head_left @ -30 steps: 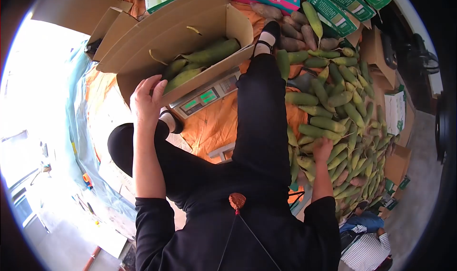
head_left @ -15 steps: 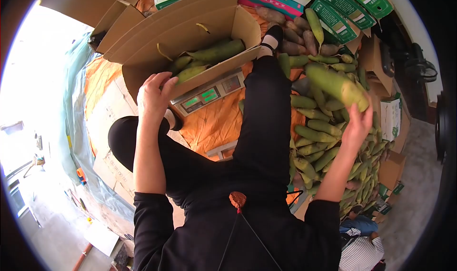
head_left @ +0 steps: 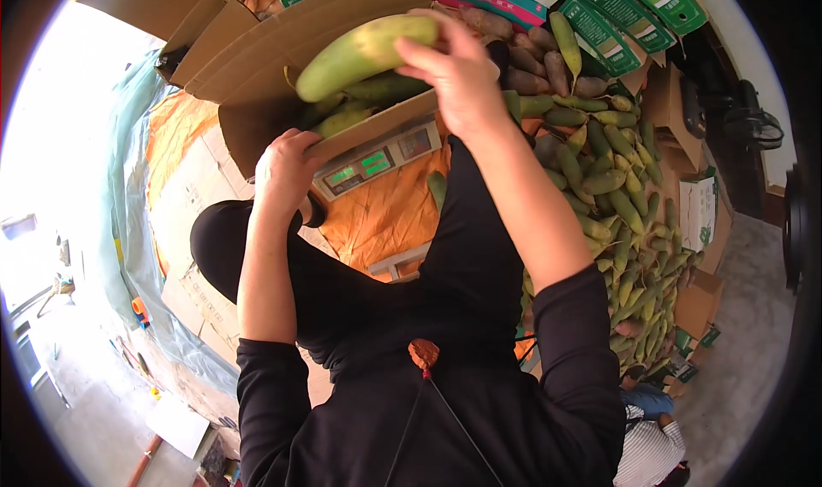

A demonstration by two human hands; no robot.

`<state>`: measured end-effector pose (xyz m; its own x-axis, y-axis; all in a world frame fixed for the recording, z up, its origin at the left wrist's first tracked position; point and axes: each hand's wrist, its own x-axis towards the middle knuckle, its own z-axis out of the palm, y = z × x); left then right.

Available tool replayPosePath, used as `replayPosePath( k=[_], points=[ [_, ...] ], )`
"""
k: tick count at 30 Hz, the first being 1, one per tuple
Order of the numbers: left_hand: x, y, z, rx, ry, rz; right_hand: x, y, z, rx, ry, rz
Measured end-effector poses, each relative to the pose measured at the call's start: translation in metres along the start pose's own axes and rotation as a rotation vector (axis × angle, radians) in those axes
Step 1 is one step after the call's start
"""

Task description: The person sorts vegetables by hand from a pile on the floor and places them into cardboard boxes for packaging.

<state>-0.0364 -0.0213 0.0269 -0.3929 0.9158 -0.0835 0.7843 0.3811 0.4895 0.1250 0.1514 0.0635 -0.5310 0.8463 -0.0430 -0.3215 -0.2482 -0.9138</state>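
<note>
A large pale green radish (head_left: pixel 360 52) is held by one end in my right hand (head_left: pixel 462 76), above the open cardboard box (head_left: pixel 257 68). More green radishes (head_left: pixel 345 121) lie inside the box. My left hand (head_left: pixel 287 166) is closed on the near edge of the box, at its left corner. Under the box is a weighing scale (head_left: pixel 377 160) with lit green digits. Its platform is hidden by the box.
A big heap of green radishes (head_left: pixel 629 213) lies at the right, with reddish ones (head_left: pixel 524 59) behind. Green printed cartons (head_left: pixel 612 25) stand at the back right. A person in a striped top (head_left: pixel 652 453) is at the lower right.
My right hand has moved from above the heap, left and forward to over the box, with the radish in it. My left hand has stayed at the box edge.
</note>
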Motion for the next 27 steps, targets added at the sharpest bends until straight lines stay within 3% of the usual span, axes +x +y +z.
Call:
replayPosePath(
  k=[3, 5, 6, 8, 11, 16, 18, 20, 22, 24, 25, 27],
  points=[
    [0.001, -0.004, 0.005, 0.01, -0.005, 0.007, 0.014, 0.029, 0.002, -0.2, -0.011, 0.041],
    [0.002, -0.006, 0.006, 0.014, 0.007, 0.01, 0.017, 0.03, -0.007, -0.657, -0.032, -0.202],
    [0.002, -0.005, 0.005, 0.047, 0.009, 0.012, 0.01, 0.015, -0.012, -0.511, -0.073, -0.138],
    [0.002, -0.004, 0.006, 0.074, 0.007, 0.018, 0.0, -0.007, -0.038, -0.491, -0.061, -0.186],
    [0.004, -0.001, 0.006, 0.054, -0.001, -0.002, -0.029, -0.034, -0.084, -0.471, 0.108, -0.151],
    [0.004, 0.0, 0.005, 0.038, 0.032, 0.037, -0.088, 0.005, -0.192, -0.703, 0.428, 0.137],
    [0.003, 0.0, 0.006, 0.033, 0.046, 0.028, -0.121, 0.049, -0.244, -0.819, 0.488, 0.192],
    [0.003, -0.002, 0.006, 0.017, 0.085, 0.064, -0.161, 0.095, -0.289, -0.749, 0.555, 0.359],
    [0.004, -0.001, 0.005, -0.005, 0.053, 0.011, -0.207, 0.156, -0.351, -0.933, 0.461, 0.418],
    [0.005, -0.001, 0.006, -0.027, 0.021, -0.04, -0.24, 0.178, -0.362, -1.379, 0.175, 0.475],
    [0.005, -0.002, 0.006, -0.018, 0.028, -0.027, -0.252, 0.18, -0.36, -1.377, 0.175, 0.477],
    [0.005, -0.003, 0.007, -0.007, 0.032, -0.012, -0.268, 0.174, -0.334, -1.064, 0.451, 0.783]
  ],
)
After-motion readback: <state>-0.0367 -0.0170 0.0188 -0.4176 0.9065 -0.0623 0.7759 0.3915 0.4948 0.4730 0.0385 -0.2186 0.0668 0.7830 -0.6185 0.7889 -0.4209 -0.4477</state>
